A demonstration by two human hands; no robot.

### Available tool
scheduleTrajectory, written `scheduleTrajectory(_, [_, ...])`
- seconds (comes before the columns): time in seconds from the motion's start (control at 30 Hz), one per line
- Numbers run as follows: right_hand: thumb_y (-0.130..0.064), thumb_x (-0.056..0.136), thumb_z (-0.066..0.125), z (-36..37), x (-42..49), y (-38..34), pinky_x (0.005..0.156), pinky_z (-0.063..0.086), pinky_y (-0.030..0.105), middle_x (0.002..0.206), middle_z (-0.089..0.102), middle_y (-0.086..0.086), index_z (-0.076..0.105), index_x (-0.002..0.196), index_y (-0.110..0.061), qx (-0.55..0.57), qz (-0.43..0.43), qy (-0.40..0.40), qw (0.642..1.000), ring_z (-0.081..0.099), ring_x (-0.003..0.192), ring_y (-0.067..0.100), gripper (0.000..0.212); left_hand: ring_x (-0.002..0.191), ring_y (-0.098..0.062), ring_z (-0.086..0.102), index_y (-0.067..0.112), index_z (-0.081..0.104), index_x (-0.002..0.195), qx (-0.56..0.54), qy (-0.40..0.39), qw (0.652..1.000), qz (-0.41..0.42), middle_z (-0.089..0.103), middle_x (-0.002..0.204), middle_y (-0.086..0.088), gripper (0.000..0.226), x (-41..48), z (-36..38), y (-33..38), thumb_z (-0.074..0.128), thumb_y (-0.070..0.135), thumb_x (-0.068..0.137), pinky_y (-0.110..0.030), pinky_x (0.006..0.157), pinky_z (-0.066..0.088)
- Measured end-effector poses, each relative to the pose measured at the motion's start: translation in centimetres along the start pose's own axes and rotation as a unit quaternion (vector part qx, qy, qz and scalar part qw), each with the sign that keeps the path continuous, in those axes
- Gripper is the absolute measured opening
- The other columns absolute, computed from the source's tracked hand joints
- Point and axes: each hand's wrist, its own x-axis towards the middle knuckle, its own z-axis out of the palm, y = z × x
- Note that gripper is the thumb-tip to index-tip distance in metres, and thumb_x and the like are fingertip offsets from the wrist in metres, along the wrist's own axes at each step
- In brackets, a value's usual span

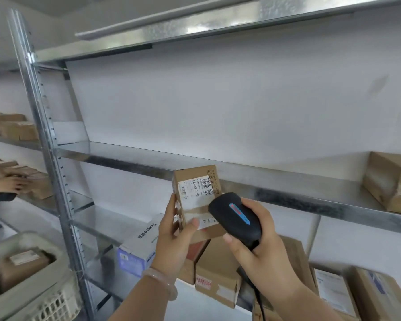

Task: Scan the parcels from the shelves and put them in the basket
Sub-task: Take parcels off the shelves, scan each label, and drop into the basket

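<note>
Bright, soft, even light; glare flecks the top shelf (195, 26). Below-left of it the basket (33, 242) blurs, and the upright (44, 126) bows.

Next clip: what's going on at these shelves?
A person's left hand holds a cardboard parcel up with its label facing them, while the right hand points a black scanner at it. The parcel has not yet gone into the basket at lower left, which holds a box. More parcels sit on the shelf below.
</note>
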Motion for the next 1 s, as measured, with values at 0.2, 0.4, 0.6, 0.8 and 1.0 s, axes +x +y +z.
scheduleTrajectory(0.2, [-0.015, 0.079, 0.078, -0.5, 0.0, 0.7, 0.082, 0.045, 0.006, 0.120, 0.050, -0.036, 0.038, 0.121, -0.058, -0.010, -0.006, -0.057, 0.998, 0.056, 0.109, -0.005, 0.072, 0.112, -0.014, 0.066, 0.063, 0.048, 0.121, -0.007, 0.058, 0.998, -0.012, 0.064, 0.130, 0.011, 0.063, -1.3, -1.0, -0.7, 0.062, 0.008, 0.094, -0.039, 0.094, 0.056])
scheduleTrajectory(0.4, [-0.021, 0.079, 0.079, -1.8, 0.3, 1.3, 0.085, 0.046, 0.010, 0.121, 0.051, -0.032, 0.041, 0.129, -0.042, -0.028, -0.014, -0.142, 0.989, 0.057, 0.109, -0.001, 0.066, 0.108, -0.010, 0.066, 0.051, 0.043, 0.136, 0.022, 0.047, 0.998, -0.040, 0.062, 0.126, 0.014, 0.059, -2.7, -3.3, -1.3, 0.062, 0.013, 0.095, -0.014, 0.071, 0.055])
scheduleTrajectory(0.6, [-0.032, 0.078, 0.080, -3.6, 0.9, 0.9, 0.082, 0.051, 0.013, 0.119, 0.047, -0.040, 0.038, 0.127, -0.050, -0.119, -0.046, -0.253, 0.959, 0.057, 0.105, -0.006, 0.067, 0.097, -0.002, 0.069, 0.045, 0.042, 0.139, 0.108, -0.012, 0.991, -0.080, 0.064, 0.121, 0.016, 0.062, -3.1, -6.4, -0.8, 0.066, 0.012, 0.092, -0.015, 0.081, 0.056])
scheduleTrajectory(0.8, [-0.041, 0.073, 0.081, -4.7, 0.6, 0.0, 0.076, 0.049, 0.009, 0.114, 0.051, -0.040, 0.036, 0.122, -0.058, -0.171, -0.068, -0.309, 0.933, 0.057, 0.099, -0.010, 0.069, 0.104, -0.006, 0.066, 0.050, 0.044, 0.141, 0.185, -0.036, 0.973, -0.132, 0.063, 0.126, 0.014, 0.064, -3.6, -8.6, -1.4, 0.072, 0.027, 0.088, -0.017, 0.080, 0.053])
scheduleTrajectory(1.0, [-0.050, 0.071, 0.078, -4.7, 0.4, -0.3, 0.079, 0.053, 0.017, 0.112, 0.059, -0.030, 0.034, 0.122, -0.061, -0.200, -0.068, -0.339, 0.917, 0.060, 0.097, -0.006, 0.068, 0.113, -0.011, 0.063, 0.058, 0.050, 0.127, 0.196, -0.024, 0.967, -0.160, 0.067, 0.119, 0.020, 0.056, -4.0, -9.9, -3.2, 0.075, 0.031, 0.085, -0.035, 0.101, 0.050])
